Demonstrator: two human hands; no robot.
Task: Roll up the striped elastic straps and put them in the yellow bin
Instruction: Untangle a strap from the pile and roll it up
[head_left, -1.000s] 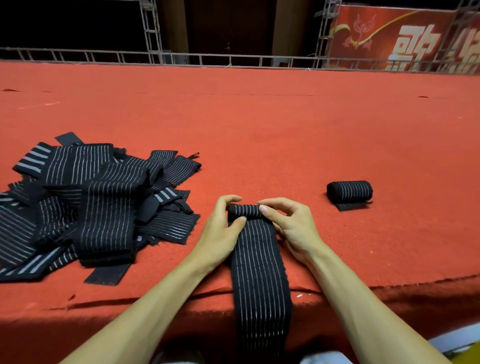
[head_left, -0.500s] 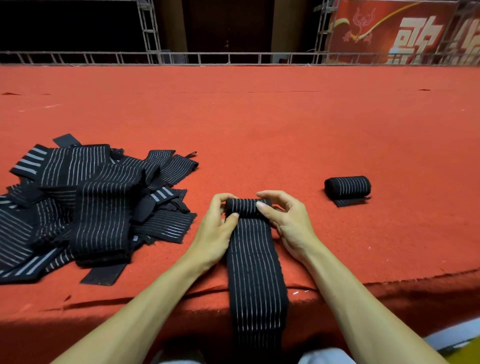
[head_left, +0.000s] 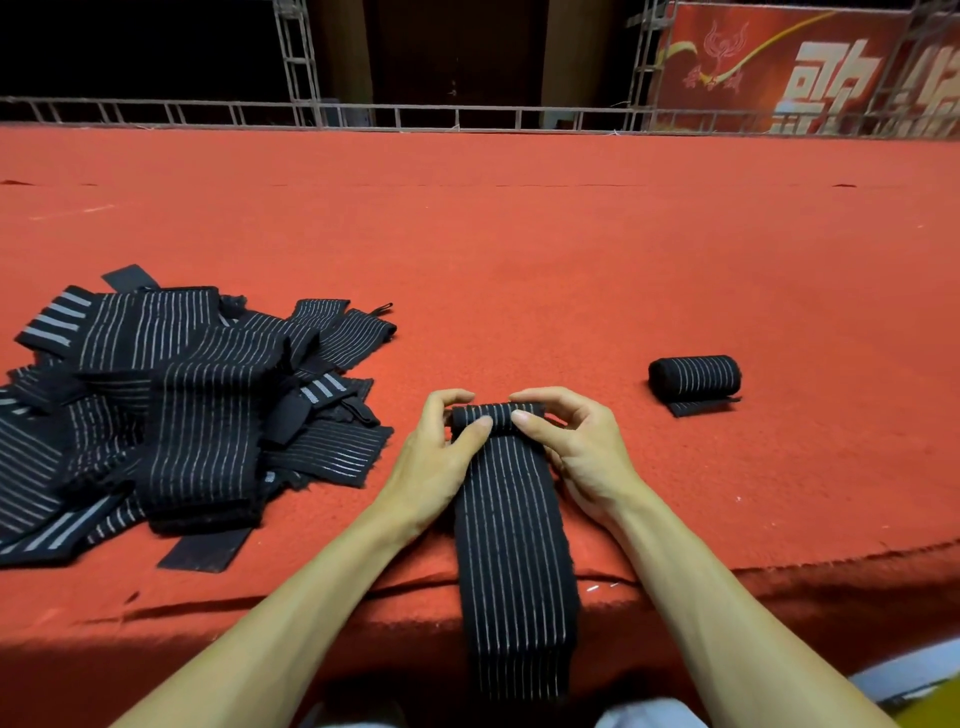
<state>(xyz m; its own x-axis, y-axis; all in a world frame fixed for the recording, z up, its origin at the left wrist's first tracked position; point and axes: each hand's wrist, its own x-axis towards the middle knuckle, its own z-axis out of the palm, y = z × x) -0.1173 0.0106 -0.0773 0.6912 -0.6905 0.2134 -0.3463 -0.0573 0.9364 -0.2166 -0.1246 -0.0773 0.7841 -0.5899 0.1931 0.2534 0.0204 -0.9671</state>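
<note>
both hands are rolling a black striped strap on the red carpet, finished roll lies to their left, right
No: the head view shows the finished black striped roll lying to their right, apart from them. The left hand and right hand do grip the rolled end of the black striped elastic strap on the red carpet.

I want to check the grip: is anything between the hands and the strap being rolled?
Nothing visible. The left hand and right hand pinch the strap directly at its rolled end. The pile lies to the left, the finished roll to the right, both apart from it.
</note>
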